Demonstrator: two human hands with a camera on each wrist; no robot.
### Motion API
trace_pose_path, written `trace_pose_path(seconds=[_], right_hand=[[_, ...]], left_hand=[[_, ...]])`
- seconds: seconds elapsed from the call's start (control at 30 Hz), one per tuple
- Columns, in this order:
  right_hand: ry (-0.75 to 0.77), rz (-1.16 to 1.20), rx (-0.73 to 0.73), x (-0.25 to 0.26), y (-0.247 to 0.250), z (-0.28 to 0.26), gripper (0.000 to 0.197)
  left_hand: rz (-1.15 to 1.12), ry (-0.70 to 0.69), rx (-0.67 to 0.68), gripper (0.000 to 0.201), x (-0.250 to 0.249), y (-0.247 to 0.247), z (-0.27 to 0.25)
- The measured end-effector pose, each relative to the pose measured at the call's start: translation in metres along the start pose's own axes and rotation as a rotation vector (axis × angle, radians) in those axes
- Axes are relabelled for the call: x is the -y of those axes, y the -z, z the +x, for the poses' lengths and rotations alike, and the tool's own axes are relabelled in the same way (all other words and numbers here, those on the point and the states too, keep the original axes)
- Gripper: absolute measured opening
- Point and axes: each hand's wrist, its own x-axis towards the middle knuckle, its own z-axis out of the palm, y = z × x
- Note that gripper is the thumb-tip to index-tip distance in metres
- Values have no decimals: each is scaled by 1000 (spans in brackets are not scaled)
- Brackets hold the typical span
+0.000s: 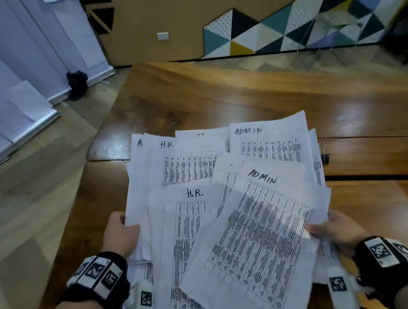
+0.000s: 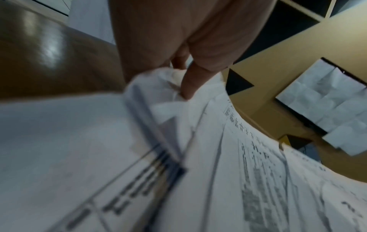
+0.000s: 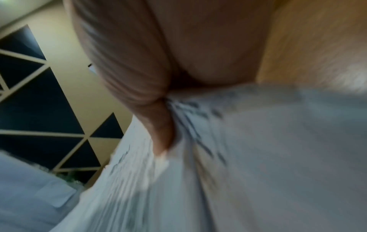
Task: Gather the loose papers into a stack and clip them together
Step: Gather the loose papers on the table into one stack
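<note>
A loose bundle of white printed papers (image 1: 227, 202), headed "H.R." and "ADMIN" by hand, is fanned out unevenly over the wooden table (image 1: 242, 93). My left hand (image 1: 119, 233) grips the bundle's left edge, thumb on top. The left wrist view shows the left thumb (image 2: 193, 81) pressing the crumpled papers (image 2: 218, 172). At the bundle's right edge my right hand (image 1: 329, 227) grips the sheets. Blurred, the right wrist view shows the right thumb (image 3: 160, 125) on the papers (image 3: 258, 157). A black binder clip (image 1: 325, 155) lies on the table beside the papers' right side.
The table's left edge runs diagonally, with wood floor (image 1: 27, 196) beyond it. A wall with coloured triangles (image 1: 285, 22) stands behind the table. A dark bundle (image 1: 77, 84) sits on the floor by the white panels (image 1: 4, 86).
</note>
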Motion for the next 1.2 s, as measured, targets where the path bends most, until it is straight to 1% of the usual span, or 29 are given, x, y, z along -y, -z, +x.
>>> trace_pose_path(seconds=[0.03, 0.07, 0.1, 0.17, 0.23, 0.27, 0.33, 0.4, 0.43, 0.47, 0.53, 0.57, 0.63, 0.67, 0.8, 0.87, 0.93, 1.03, 1.13, 1.2], right_hand=[[-15, -55, 43, 2, -2, -3, 15], [-22, -119, 73, 4, -6, -6, 14], [-18, -183, 102, 7, -13, -8, 13], [-3, -288, 155, 13, -29, -8, 14], [6, -322, 187, 19, -45, -8, 15], [4, -328, 184, 22, -52, -10, 15], [-4, -291, 145, 26, -59, -14, 13], [1, -162, 69, 24, -60, -17, 16], [3, -113, 26, 20, -60, -16, 18], [10, -84, -6, 16, -61, -14, 17], [18, -61, -34, 10, -69, -10, 15], [10, -60, -36, 8, -75, -9, 13], [1, -61, -32, 11, -86, -11, 12], [-2, -56, -28, 13, -90, -12, 13], [-2, 30, 6, 13, -87, -15, 22], [17, 47, -33, 10, -81, -18, 24], [53, 73, -74, 8, -73, -20, 22], [71, 81, -75, 6, -66, -22, 17], [36, 59, -86, 5, -64, -14, 10], [14, 74, -68, 6, -68, -9, 7]], left_hand=[[20, 4, 22, 40, 1, -1, -1], [43, 0, 50, 43, 2, -4, -1], [72, -11, 84, 40, 1, -8, -4], [96, -39, 147, 30, -3, -16, -7], [28, -34, 194, 27, -7, -22, -13], [-36, -13, 212, 29, -10, -23, -15], [-126, 35, 236, 47, -11, -23, -15], [-158, 53, 270, 62, -9, -21, -15], [-157, 55, 290, 62, -9, -20, -15], [-164, 53, 312, 55, -8, -20, -17], [-146, 15, 328, 32, -9, -24, -23], [-122, -9, 316, 32, -8, -28, -25], [-73, -31, 319, 54, -10, -35, -28], [-50, -32, 320, 59, -11, -36, -31], [-52, -37, 304, 51, -8, -33, -28], [-98, -60, 305, 46, -3, -28, -27], [-180, -83, 320, 44, 6, -23, -25], [-228, -73, 312, 42, 13, -22, -25], [-176, -76, 315, 40, 9, -25, -25], [-189, -44, 341, 40, 3, -27, -24]])
